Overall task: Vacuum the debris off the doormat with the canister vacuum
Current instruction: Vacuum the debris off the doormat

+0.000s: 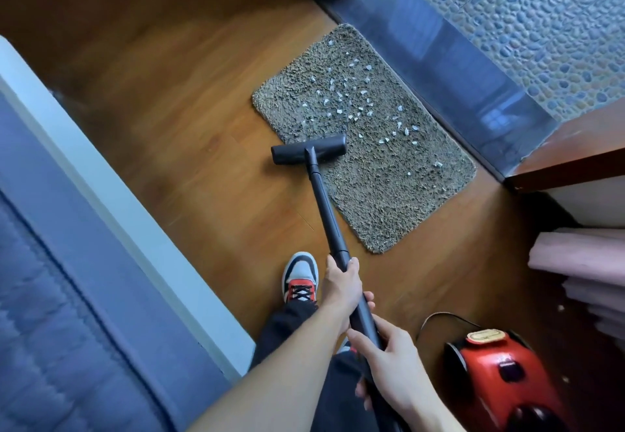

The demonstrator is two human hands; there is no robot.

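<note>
A grey shaggy doormat lies on the wooden floor, with several small white scraps of debris scattered over its far half. The black floor nozzle straddles the mat's near left edge, half on the mat and half on the wood. A black wand runs from it back to me. My left hand grips the wand higher up. My right hand holds it lower, nearer my body. The red canister vacuum stands on the floor at the lower right.
A blue bed or sofa with a white edge fills the left side. A dark threshold and pebble floor lie beyond the mat. Folded pink cloth sits on the right under a wooden frame. My sneaker is beside the wand.
</note>
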